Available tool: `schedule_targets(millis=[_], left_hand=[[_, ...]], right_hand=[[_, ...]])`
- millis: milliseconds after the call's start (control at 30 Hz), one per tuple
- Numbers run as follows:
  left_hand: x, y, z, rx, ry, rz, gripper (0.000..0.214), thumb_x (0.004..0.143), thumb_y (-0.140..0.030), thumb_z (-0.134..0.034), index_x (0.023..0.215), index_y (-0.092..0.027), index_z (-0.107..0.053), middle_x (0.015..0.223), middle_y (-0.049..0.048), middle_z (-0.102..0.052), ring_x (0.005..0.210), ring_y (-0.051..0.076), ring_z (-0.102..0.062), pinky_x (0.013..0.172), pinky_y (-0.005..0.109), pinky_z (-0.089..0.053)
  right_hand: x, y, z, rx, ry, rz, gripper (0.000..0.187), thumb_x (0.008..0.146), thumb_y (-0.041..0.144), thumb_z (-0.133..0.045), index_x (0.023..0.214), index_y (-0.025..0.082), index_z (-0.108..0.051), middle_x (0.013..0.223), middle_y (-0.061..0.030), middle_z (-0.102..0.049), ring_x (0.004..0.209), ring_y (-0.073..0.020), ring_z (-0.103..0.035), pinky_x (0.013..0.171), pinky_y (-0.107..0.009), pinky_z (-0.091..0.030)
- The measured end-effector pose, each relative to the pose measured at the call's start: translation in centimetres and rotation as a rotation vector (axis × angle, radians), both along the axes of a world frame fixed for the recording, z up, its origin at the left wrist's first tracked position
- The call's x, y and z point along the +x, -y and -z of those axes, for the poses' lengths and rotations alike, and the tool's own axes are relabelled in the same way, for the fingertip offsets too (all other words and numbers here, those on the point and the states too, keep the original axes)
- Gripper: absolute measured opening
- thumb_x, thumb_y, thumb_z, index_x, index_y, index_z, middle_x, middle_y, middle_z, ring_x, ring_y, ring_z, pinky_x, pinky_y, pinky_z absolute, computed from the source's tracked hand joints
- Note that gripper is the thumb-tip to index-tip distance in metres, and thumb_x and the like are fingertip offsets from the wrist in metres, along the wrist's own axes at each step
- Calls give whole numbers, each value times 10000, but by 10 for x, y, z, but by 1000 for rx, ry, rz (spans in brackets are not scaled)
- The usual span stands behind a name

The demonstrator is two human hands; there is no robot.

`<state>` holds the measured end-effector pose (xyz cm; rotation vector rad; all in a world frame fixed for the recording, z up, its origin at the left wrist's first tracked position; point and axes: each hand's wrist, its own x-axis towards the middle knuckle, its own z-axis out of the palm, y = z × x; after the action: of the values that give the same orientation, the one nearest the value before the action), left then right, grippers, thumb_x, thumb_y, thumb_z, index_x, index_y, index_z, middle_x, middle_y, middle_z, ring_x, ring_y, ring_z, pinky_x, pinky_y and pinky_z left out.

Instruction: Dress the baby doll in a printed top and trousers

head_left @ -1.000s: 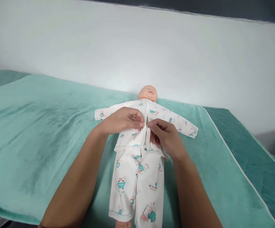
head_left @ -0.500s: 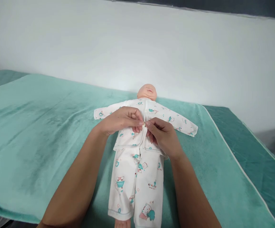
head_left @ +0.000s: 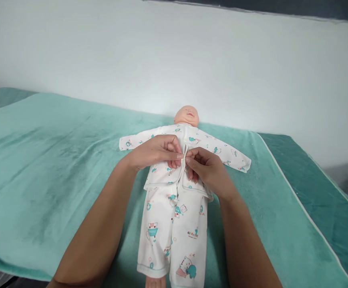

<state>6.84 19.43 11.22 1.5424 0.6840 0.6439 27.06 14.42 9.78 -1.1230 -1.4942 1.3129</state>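
Observation:
A baby doll [head_left: 186, 116] lies on its back with its arms spread, dressed in a white printed jacket [head_left: 164, 180] and matching trousers [head_left: 188, 240]. My left hand [head_left: 161, 152] pinches one front edge of the jacket at mid-chest. Close against it, my right hand [head_left: 205, 164] pinches the other edge, the fingertips of both hands nearly touching. Between them the two edges stand up slightly in a fold. A small fastening seems to sit under my fingertips, too covered to make out. Below the hands the jacket's front hangs slightly apart.
A green plush blanket [head_left: 56, 168] lies under the doll, with a darker green cover [head_left: 318, 188] showing at the right. Behind the doll's head rises a white wall [head_left: 174, 56]. The blanket's rounded edge drops off at the lower left.
The jacket edges have come closer together and now stand up between my fingertips. My right hand has shifted very slightly; my left has barely moved.

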Motion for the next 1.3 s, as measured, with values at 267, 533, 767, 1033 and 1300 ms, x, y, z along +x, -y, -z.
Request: schedule_targets(millis=[267, 533, 767, 1033, 1300], left_hand=[[0, 1, -2, 73, -108, 31, 231, 895, -382, -687, 928, -185, -570, 769, -6, -683, 707, 120, -667, 686, 265, -549], [5, 3, 1, 83, -98, -4, 187, 922, -339, -641, 934, -212, -504, 724, -35, -622, 639, 108, -627, 618, 247, -514], [3, -1, 7, 14, 34, 37, 186, 897, -277, -672, 926, -211, -501, 666, -54, -607, 583, 96, -604, 598, 241, -497], [-3, -1, 1, -31, -109, 109, 192, 884, -290, -681, 915, -212, -508, 654, -23, -668, 625, 135, -664, 508, 214, -430], [-9, -1, -6, -37, -274, 115, 197, 862, -329, -696, 980, -209, -594, 756, 9, -711, 595, 128, -648, 491, 219, -452]], right_hand=[[-1, 0, 2, -67, 22, 1, 183, 867, 337, -704, 856, 214, -569, 567, 62, -573, 496, -87, -528, 469, -215, -441], [-2, 0, -3, -84, 21, -16, 189, 854, 305, -718, 919, 220, -563, 640, 68, -592, 503, -74, -532, 477, -219, -442], [1, -2, -2, -75, -30, -43, 243, 860, 330, -719, 981, 224, -536, 645, 73, -605, 490, -79, -556, 447, -209, -432], [1, -1, -3, -103, -61, -47, 192, 911, 329, -640, 1027, 227, -525, 662, 60, -655, 434, -74, -556, 405, -194, -392], [0, 0, -4, -98, -86, -14, 177, 888, 336, -654, 978, 224, -551, 604, 65, -639, 404, -80, -538, 384, -192, -363]])
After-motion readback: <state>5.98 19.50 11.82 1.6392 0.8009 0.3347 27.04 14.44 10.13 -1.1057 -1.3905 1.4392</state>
